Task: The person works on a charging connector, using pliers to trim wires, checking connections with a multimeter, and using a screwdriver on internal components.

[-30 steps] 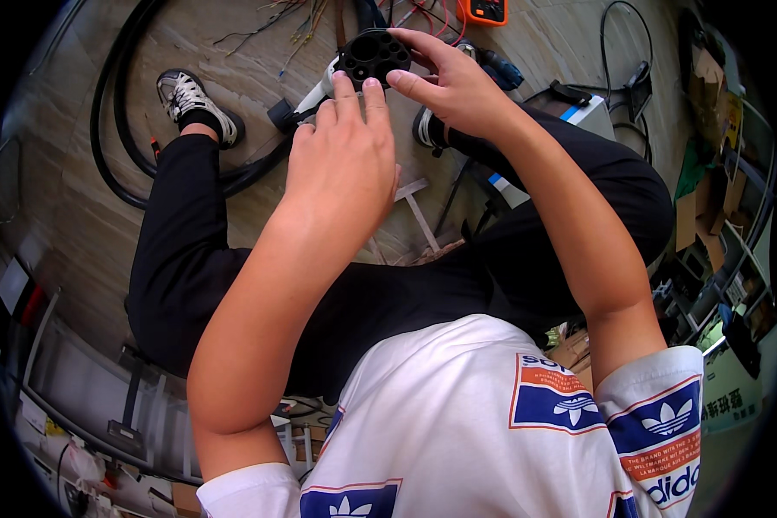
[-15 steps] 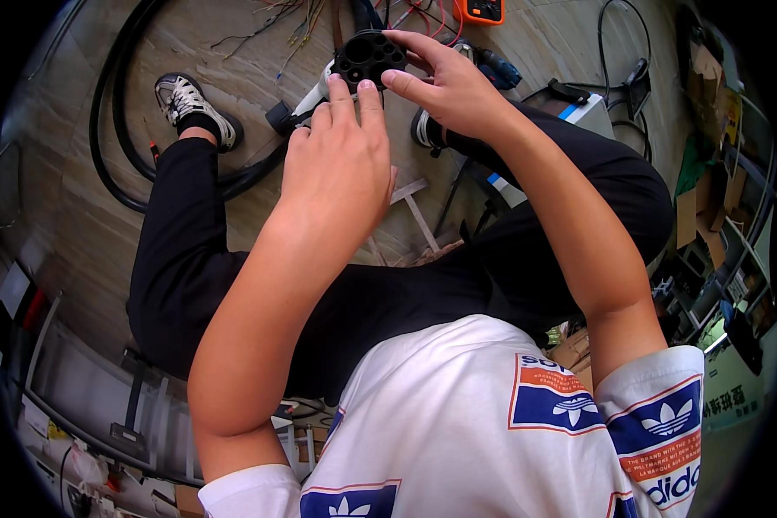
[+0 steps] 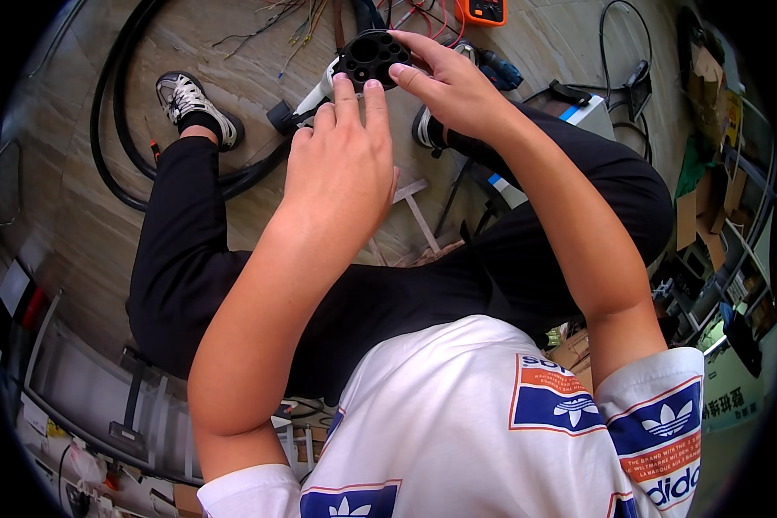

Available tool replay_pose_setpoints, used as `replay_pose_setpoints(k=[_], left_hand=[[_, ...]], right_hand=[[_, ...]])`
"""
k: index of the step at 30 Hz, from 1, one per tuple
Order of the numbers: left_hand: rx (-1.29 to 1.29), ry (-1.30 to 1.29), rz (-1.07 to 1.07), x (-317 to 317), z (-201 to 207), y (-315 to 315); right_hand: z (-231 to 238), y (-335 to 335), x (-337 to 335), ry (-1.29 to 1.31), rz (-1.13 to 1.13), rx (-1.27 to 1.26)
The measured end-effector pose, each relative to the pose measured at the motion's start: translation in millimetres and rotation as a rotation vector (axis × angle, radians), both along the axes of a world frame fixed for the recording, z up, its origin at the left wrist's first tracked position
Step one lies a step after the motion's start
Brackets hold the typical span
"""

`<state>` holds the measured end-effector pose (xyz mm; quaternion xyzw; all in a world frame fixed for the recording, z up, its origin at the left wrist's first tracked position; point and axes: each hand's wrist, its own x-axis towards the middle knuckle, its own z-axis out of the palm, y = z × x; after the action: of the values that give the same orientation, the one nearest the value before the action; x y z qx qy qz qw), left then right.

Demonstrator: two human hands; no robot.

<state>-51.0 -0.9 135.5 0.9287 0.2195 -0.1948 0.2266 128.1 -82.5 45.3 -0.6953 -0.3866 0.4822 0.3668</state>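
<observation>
An EV charging connector (image 3: 373, 59) is at the top centre, its round black face with several holes turned up toward me. Its white shell (image 3: 321, 91) slopes to the lower left, toward a black end on the cable side. My right hand (image 3: 457, 91) grips the right side, the thumb bent over the edge of the face and the index finger along the far rim; the other fingers are hidden. My left hand (image 3: 344, 164) lies back up at the near side. Its index and middle fingers stretch to touch the near rim, while the thumb stays apart.
Thick black cable (image 3: 104, 112) loops across the tiled floor on the left, near a small screwdriver (image 3: 154, 150). Thin loose wires (image 3: 306, 26), an orange multimeter (image 3: 483, 10) and a blue power drill (image 3: 501, 71) lie beyond. Cardboard (image 3: 706, 86) and clutter stand at the right.
The connector and left fingertips have shifted slightly right. My right thumb has moved a little farther away from me along the face's edge.
</observation>
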Motion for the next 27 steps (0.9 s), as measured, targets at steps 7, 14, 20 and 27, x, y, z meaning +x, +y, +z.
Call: replay_pose_setpoints(k=[7,14,20,27], left_hand=[[0.004,-0.013,0.003,-0.8,-1.7,-1.1],[-0.011,-0.010,0.018,-2.5,-1.3,0.2],[-0.020,-0.072,0.047,-14.3,-5.4,2.9],[-0.068,-0.107,0.078,-23.1,-1.6,11.2]], right_hand=[[-3.6,-1.2,-1.2,-0.017,-0.039,0.038],[-0.1,-1.3,-0.1,0.009,-0.019,0.014],[7.0,-3.5,-0.5,0.027,-0.002,-0.015],[23.8,2.7,-3.1,0.181,-0.089,-0.150]])
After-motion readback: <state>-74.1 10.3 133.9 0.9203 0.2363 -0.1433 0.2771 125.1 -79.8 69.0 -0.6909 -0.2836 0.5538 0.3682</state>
